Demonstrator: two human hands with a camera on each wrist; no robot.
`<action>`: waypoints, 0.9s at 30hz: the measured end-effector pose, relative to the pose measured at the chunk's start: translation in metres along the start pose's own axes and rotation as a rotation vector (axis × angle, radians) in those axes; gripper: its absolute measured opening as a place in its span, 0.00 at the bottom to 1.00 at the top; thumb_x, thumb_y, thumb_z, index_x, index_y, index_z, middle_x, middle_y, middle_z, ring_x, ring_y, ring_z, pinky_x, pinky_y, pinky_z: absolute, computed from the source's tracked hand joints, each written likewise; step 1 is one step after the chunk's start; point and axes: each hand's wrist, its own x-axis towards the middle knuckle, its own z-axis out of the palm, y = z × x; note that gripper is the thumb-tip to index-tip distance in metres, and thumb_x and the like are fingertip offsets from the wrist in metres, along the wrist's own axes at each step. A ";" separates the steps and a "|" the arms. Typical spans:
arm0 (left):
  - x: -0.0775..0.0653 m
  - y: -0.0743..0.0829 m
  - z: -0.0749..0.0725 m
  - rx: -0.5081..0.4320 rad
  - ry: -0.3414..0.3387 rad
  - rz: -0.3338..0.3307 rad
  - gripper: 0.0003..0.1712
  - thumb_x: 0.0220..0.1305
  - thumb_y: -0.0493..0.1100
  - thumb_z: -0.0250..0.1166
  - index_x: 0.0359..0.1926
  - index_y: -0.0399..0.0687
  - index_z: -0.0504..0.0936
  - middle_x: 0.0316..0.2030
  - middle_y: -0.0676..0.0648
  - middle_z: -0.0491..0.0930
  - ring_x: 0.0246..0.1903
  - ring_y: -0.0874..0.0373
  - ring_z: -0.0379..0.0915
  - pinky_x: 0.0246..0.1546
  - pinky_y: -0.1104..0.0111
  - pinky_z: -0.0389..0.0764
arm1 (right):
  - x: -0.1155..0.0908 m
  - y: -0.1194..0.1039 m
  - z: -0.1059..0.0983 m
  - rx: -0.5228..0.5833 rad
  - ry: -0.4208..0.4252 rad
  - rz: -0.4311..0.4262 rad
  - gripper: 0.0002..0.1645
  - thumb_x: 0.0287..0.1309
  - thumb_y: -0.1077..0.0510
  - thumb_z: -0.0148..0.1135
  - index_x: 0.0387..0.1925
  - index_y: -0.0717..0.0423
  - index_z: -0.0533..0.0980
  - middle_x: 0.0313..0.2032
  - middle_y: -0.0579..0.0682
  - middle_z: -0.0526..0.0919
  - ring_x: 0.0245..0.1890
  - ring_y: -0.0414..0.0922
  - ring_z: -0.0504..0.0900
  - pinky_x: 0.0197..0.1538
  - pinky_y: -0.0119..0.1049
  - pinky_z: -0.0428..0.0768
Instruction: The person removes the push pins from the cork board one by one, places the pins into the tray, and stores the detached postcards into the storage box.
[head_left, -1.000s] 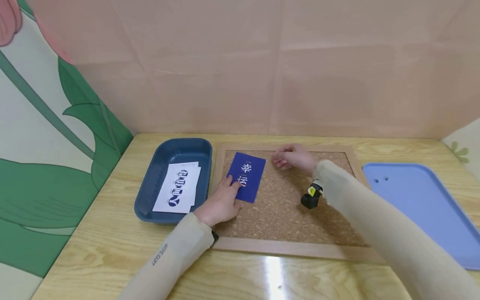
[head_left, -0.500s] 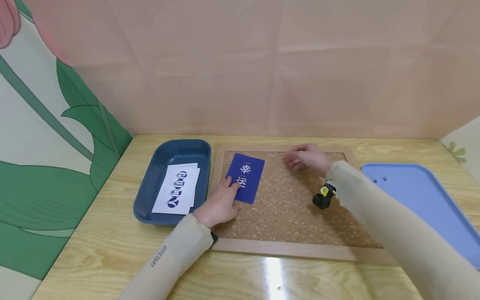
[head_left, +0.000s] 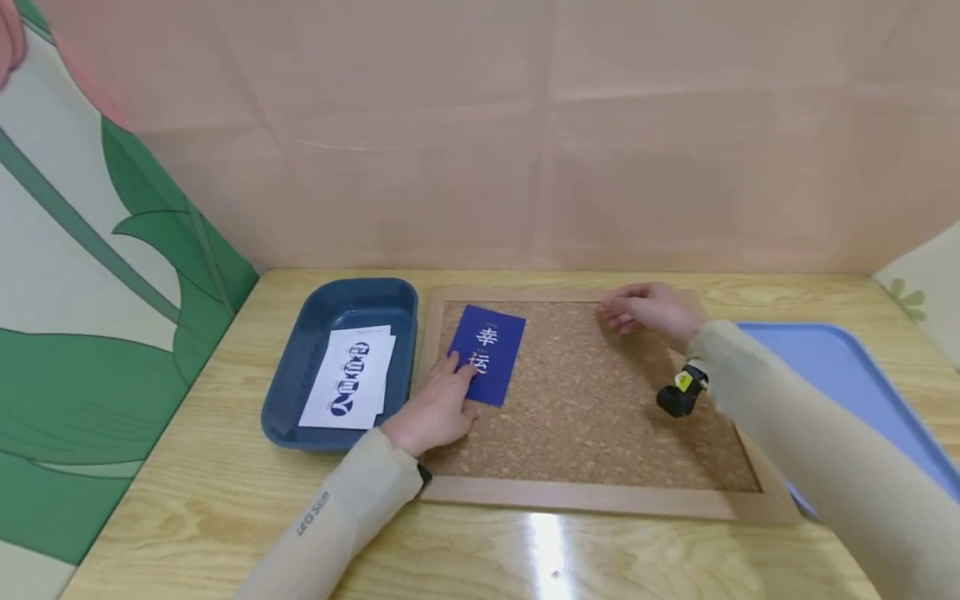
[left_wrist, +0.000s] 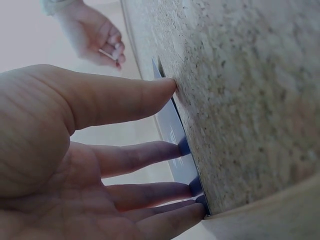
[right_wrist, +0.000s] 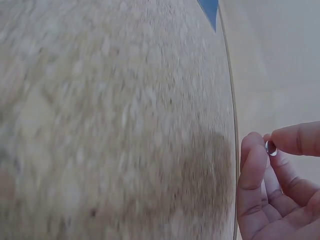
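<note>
A dark blue card with white characters lies on the left part of a wood-framed cork board. My left hand rests on its lower left part. In the left wrist view the fingers reach straight onto the card, and the thumb touches the cork beside it. Over the board's back right part, apart from the card, my right hand pinches a small shiny thumbtack between thumb and fingertip. Its point cannot be made out.
To the left of the board stands a dark blue tray holding white printed cards. A light blue tray sits at the right, partly behind my right forearm. A pinkish cloth hangs along the table's back edge.
My right hand has moved rightward, from beside the card's upper right corner to the board's back right part. My left hand has stayed on the card, which lies as before.
</note>
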 end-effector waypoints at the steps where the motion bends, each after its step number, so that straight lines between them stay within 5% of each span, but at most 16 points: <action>1: 0.000 0.000 0.000 -0.002 0.000 -0.001 0.31 0.65 0.39 0.61 0.66 0.33 0.66 0.70 0.29 0.53 0.72 0.37 0.45 0.71 0.49 0.53 | -0.001 0.001 -0.002 -0.007 0.008 0.001 0.28 0.70 0.52 0.51 0.60 0.71 0.67 0.46 0.53 0.83 0.36 0.36 0.81 0.46 0.34 0.82; 12: 0.000 -0.001 -0.003 0.008 -0.006 -0.001 0.31 0.65 0.40 0.60 0.66 0.33 0.65 0.70 0.29 0.52 0.72 0.37 0.45 0.71 0.49 0.52 | -0.004 0.013 -0.014 0.036 0.027 -0.008 0.30 0.69 0.54 0.51 0.61 0.75 0.63 0.34 0.39 0.83 0.32 0.32 0.80 0.41 0.30 0.82; 27: -0.002 -0.004 -0.004 0.017 -0.005 0.008 0.31 0.65 0.39 0.61 0.65 0.31 0.66 0.69 0.27 0.53 0.71 0.36 0.46 0.70 0.49 0.53 | -0.015 0.031 -0.026 0.029 0.046 -0.024 0.25 0.69 0.56 0.50 0.55 0.74 0.67 0.35 0.42 0.85 0.33 0.34 0.81 0.40 0.31 0.82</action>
